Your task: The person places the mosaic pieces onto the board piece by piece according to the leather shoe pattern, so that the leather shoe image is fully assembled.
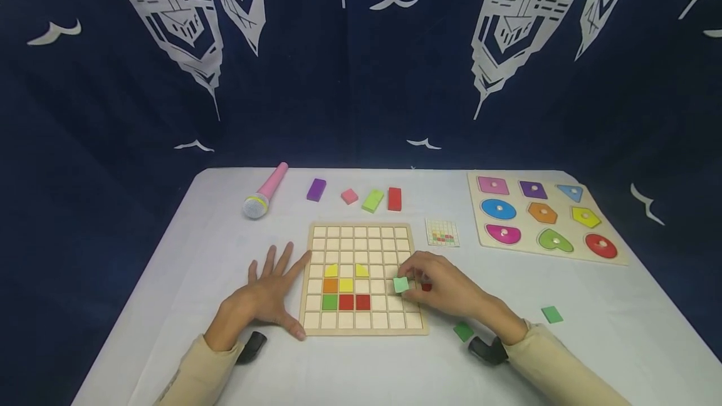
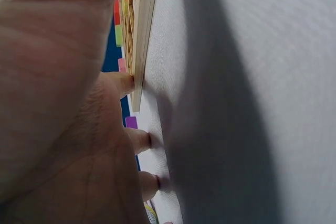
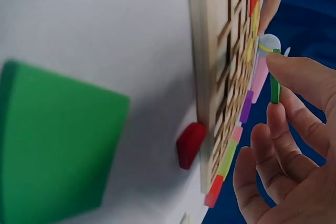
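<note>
At the far left of the white table (image 1: 169, 268) lies one pink toy microphone (image 1: 265, 192). Right of it, along the far side, runs a row of four loose blocks: one purple block (image 1: 316, 189), one pink block (image 1: 349, 196), one light green block (image 1: 373, 200) and one red block (image 1: 394, 198).

The left hand (image 1: 271, 293) lies flat on the table, palm down, fingers spread wide and straight, holding nothing; its index finger and thumb touch the left edge of the one wooden grid board (image 1: 361, 243).

On the board sit seven tiles: two yellow tiles with a slanted corner (image 1: 331, 270), then an orange and a yellow one, then a green and two red.

The right hand (image 1: 445, 287) hovers over the board's right edge, thumb and forefinger pinching one pale green tile (image 1: 401, 285), held just above the grid. One small red piece (image 1: 427, 287) lies on the table beside the board, under that hand.

Two green tiles (image 1: 464, 331) lie loose at the near right. One small pattern card (image 1: 442, 232) lies right of the board, and one shape puzzle board (image 1: 615, 255) with nine knobbed shapes sits at the far right.
</note>
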`<state>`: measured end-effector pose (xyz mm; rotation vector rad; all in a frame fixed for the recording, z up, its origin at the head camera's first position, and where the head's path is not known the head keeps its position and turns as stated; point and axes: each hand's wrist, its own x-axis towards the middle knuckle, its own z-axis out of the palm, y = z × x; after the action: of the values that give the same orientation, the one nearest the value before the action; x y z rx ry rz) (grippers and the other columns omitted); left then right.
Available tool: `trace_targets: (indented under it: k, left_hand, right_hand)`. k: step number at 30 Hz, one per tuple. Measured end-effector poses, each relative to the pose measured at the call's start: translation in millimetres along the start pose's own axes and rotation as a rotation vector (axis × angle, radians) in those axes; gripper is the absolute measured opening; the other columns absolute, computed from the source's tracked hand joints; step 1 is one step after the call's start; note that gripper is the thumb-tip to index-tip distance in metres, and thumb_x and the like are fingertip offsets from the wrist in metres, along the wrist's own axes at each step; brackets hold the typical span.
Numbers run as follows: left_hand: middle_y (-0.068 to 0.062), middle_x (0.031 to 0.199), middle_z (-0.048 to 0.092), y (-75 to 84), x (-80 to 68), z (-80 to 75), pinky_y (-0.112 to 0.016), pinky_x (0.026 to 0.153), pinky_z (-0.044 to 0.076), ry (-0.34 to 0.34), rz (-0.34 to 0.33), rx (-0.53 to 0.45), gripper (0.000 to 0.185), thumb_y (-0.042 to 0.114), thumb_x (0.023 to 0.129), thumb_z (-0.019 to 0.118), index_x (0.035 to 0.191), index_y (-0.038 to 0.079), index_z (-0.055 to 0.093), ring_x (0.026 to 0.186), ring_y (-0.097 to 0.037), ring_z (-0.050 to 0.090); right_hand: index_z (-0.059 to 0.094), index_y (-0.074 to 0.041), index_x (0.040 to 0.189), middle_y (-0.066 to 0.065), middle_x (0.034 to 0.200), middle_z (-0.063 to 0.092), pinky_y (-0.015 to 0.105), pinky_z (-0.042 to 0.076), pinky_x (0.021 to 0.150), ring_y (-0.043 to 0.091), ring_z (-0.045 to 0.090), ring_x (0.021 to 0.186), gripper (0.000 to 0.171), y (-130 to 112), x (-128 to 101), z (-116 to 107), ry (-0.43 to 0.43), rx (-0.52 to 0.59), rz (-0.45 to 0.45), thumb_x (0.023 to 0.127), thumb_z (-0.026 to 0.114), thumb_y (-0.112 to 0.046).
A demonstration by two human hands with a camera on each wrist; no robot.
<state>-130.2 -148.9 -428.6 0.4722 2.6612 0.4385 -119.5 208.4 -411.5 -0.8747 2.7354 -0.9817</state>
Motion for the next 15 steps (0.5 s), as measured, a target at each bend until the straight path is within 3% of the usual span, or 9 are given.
trace_targets:
  k: [8, 15]
  left_hand:
    - [-0.023, 0.167, -0.006, -0.2, 0.9, -0.1, -0.078, 0.112, -0.001, 0.001, -0.002, 0.005, 0.152, 0.061, 0.042, 0.095, 0.162, 0.021, 0.011, 0.15, -0.052, -0.012]
    - [-0.022, 0.167, -0.007, 0.4, 1.7, 1.6, -0.077, 0.112, -0.002, -0.011, -0.006, 0.005, 0.152, 0.06, 0.042, 0.095, 0.162, 0.021, 0.011, 0.151, -0.051, -0.013]
  right_hand:
    - [0.069, -0.017, 0.107, -0.003, 0.087, 0.062, 0.024, 0.049, 0.068, 0.015, 0.057, 0.08, 0.024, 4.6, -5.6, 1.4, -0.086, 0.02, 0.005, 0.086, 0.08, -0.019]
    - [0.067, -0.023, 0.103, -0.01, 0.093, 0.063, 0.023, 0.052, 0.079, 0.011, 0.058, 0.086, 0.022, 22.8, -33.5, -7.2, -0.144, 0.018, 0.031, 0.086, 0.08, -0.023]
